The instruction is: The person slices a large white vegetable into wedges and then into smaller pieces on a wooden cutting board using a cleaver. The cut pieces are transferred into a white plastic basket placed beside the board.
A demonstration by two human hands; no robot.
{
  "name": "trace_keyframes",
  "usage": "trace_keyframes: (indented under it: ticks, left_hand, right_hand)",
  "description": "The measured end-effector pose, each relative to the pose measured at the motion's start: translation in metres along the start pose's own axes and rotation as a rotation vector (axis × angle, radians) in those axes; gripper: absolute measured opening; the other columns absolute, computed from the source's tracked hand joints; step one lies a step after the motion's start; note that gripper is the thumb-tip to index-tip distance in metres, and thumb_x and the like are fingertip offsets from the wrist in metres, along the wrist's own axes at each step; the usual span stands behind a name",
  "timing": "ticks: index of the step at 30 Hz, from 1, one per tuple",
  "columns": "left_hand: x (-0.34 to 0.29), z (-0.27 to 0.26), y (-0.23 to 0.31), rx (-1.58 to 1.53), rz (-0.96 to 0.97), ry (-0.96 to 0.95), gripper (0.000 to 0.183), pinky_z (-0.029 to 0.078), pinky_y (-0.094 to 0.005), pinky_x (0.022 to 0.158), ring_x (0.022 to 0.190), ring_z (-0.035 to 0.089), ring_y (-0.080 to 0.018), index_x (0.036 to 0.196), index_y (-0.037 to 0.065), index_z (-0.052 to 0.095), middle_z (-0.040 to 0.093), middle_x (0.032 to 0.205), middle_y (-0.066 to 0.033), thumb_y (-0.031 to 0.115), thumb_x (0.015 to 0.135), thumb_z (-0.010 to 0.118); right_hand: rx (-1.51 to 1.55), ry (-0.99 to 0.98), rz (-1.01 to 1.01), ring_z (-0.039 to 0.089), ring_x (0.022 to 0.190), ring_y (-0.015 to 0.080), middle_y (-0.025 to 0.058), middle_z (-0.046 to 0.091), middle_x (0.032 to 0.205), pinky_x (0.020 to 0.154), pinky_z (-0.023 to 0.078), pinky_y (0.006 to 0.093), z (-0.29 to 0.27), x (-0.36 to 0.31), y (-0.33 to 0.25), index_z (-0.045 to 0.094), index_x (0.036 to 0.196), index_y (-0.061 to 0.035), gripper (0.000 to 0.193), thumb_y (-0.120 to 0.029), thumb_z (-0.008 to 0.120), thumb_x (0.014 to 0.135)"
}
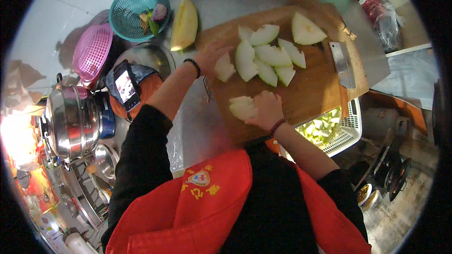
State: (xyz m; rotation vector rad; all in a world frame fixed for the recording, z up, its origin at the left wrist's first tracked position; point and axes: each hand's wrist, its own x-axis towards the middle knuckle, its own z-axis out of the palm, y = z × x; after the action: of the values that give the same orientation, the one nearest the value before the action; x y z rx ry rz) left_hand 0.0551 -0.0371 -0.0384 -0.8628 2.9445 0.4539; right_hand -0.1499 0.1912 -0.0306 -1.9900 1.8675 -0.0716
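Note:
A wooden cutting board (pixel 310 89) lies on a steel counter with several peeled pale green melon slices (pixel 270 56) on it. My left hand (pixel 209 56), with a black bead bracelet at the wrist, holds a small melon piece (pixel 224 68) at the board's left edge. My right hand (pixel 267 109), wearing a red bracelet, grips another pale melon chunk (pixel 241 107) at the near edge of the board. A cleaver (pixel 343 65) lies flat on the right side of the board, apart from both hands. A larger wedge (pixel 306 30) sits at the far side.
An unpeeled melon wedge (pixel 184 23) lies left of the board, beside a teal basket (pixel 134 7) and a pink basket (pixel 92 51). A phone (pixel 126 85) and a steel pot (pixel 70 120) stand at the left. A white basket (pixel 351 129) of cut green pieces sits at the right.

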Motion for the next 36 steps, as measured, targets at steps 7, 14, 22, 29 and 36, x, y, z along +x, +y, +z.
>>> trace_keyframes:
  ticks: [7, 14, 22, 29, 36]
  left_hand:
    - [0.020, -0.026, -0.012, 0.024, 0.003, -0.277, 0.078, 0.045, -0.0459, 0.100, 0.121, 0.049, -0.0353, 0.121, 0.009, 0.056, 0.052, 0.128, -0.0160, 0.022, 0.052, 0.090]
    - [0.004, 0.002, -0.017, -0.237, 0.078, -0.352, 0.065, 0.050, -0.0397, 0.088, 0.100, 0.059, -0.0295, 0.113, 0.007, 0.057, 0.060, 0.103, -0.0118, 0.015, 0.056, 0.086]
    - [-0.012, -0.003, 0.020, -0.007, 0.029, -0.347, 0.054, 0.051, -0.0424, 0.086, 0.100, 0.061, -0.0331, 0.108, 0.007, 0.060, 0.064, 0.106, -0.0129, 0.012, 0.059, 0.081]
    - [-0.056, 0.004, 0.052, -0.078, -0.021, -0.266, 0.049, 0.049, -0.0487, 0.079, 0.091, 0.059, -0.0363, 0.105, 0.011, 0.050, 0.057, 0.101, -0.0115, 0.014, 0.063, 0.077]
    - [-0.050, 0.002, 0.110, -0.215, 0.156, -0.380, 0.024, 0.051, -0.0463, 0.070, 0.084, 0.063, -0.0351, 0.094, 0.009, 0.056, 0.061, 0.086, -0.0131, 0.014, 0.076, 0.070]
  right_hand:
    - [0.367, 0.191, -0.061, 0.062, 0.087, 0.0356, 0.0138, 0.064, 0.088, 0.075, 0.049, 0.0459, 0.018, -0.023, 0.010, 0.062, 0.093, -0.0065, 0.039, -0.037, 0.076, 0.075]
    - [0.441, 0.282, 0.147, 0.061, 0.088, 0.0380, 0.0152, 0.064, 0.090, 0.076, 0.049, 0.0478, 0.014, -0.035, 0.044, 0.062, 0.097, -0.0049, 0.039, -0.036, 0.074, 0.077]
    - [0.478, 0.417, 0.148, 0.061, 0.094, 0.0372, 0.0155, 0.064, 0.096, 0.079, 0.049, 0.0461, 0.031, -0.044, 0.043, 0.062, 0.101, -0.0047, 0.040, -0.035, 0.074, 0.079]
    - [0.515, 0.407, 0.165, 0.061, 0.094, 0.0365, 0.0155, 0.064, 0.096, 0.079, 0.049, 0.0453, 0.029, -0.048, 0.041, 0.061, 0.104, -0.0057, 0.040, -0.035, 0.073, 0.081]
    - [0.539, 0.444, 0.188, 0.062, 0.092, 0.0365, 0.0164, 0.065, 0.096, 0.078, 0.050, 0.0448, 0.025, -0.041, 0.042, 0.062, 0.103, -0.0056, 0.035, -0.033, 0.070, 0.083]
